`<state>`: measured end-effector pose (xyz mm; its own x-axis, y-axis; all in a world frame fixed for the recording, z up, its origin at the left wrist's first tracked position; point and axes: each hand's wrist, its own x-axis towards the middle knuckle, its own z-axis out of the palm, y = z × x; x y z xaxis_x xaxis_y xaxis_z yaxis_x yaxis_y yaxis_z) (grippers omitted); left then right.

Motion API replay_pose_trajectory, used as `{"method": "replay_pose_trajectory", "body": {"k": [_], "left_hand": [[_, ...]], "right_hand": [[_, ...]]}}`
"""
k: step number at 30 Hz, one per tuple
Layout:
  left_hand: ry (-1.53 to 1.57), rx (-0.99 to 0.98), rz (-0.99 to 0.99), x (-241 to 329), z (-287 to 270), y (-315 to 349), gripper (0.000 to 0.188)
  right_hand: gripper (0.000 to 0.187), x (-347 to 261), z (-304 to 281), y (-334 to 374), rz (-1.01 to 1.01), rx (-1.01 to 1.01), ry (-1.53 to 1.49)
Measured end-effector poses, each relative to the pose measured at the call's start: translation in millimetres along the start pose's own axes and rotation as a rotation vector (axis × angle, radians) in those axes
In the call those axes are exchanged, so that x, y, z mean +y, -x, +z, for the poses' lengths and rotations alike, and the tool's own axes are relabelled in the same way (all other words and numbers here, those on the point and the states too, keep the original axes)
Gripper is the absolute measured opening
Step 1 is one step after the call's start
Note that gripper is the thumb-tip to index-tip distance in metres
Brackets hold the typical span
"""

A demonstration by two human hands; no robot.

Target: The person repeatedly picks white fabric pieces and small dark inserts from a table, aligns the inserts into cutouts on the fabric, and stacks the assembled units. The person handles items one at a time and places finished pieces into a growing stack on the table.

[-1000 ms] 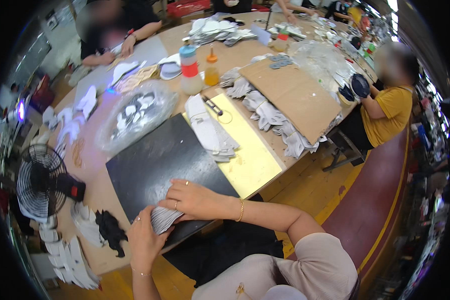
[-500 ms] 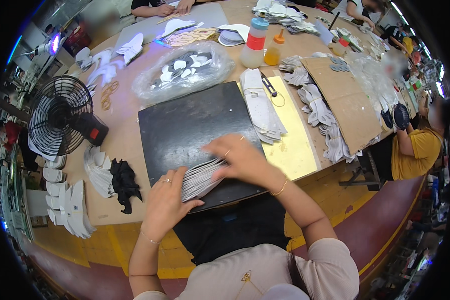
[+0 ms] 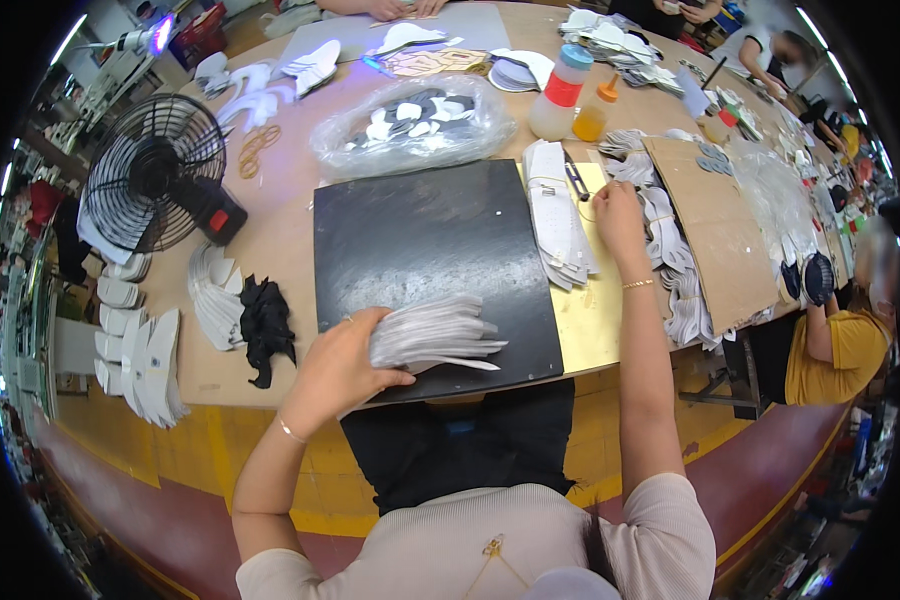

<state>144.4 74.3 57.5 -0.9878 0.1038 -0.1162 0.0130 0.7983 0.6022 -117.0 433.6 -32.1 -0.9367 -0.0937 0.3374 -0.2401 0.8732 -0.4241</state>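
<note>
A thick stack of grey-white cut fabric pieces [image 3: 435,330] fans out over the black mat [image 3: 420,230]. My left hand [image 3: 345,355] grips its left end, thumb at the near side and fingers behind. My right hand [image 3: 620,215] is over the yellow sheet [image 3: 592,325], its fingertips pinched at a thin rubber band [image 3: 588,210]. Just beyond those fingertips lies a dark thread snipper [image 3: 575,178]. Left of that hand rests a banded bundle of white pieces [image 3: 555,215].
Behind the mat lies a clear plastic bag [image 3: 410,125] of cut pieces, beside a red-banded bottle [image 3: 560,95] and an orange-capped bottle [image 3: 595,112]. A black fan [image 3: 155,175] and black cloth [image 3: 265,325] are at left. Cardboard [image 3: 710,225] covers bundles at right; co-workers sit around.
My right hand has left the stack and reached right to the rubber band on the yellow sheet. My left hand still holds the stack, now fanned out at its right end. The view has shifted.
</note>
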Motion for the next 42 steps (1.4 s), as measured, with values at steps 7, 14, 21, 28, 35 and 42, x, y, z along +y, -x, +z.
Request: {"method": "replay_pose_trajectory", "body": {"k": [7, 14, 21, 28, 35, 42], "left_hand": [[1.033, -0.171, -0.523, -36, -5, 8, 0.077], [1.129, -0.173, -0.565, -43, -2, 16, 0.077], [1.325, -0.162, -0.434, -27, 3, 25, 0.076], [1.721, -0.231, -0.229, 11, 27, 39, 0.08], [1.392, -0.259, -0.069, 37, 41, 40, 0.078], [1.176, -0.56, -0.109, 18, 26, 45, 0.077]], "right_hand": [[0.028, -13, -52, 41, 0.102, 0.062, -0.655], [0.043, -106, -82, 126, 0.375, -0.394, -1.386], [0.033, -153, -43, 208, 0.34, -0.672, -1.611], [0.094, -205, -38, 228, 0.515, -0.629, -1.868], [0.112, -197, -34, 226, 0.572, -0.546, -1.781], [0.118, -165, -45, 202, 0.291, -0.412, -1.848]]}}
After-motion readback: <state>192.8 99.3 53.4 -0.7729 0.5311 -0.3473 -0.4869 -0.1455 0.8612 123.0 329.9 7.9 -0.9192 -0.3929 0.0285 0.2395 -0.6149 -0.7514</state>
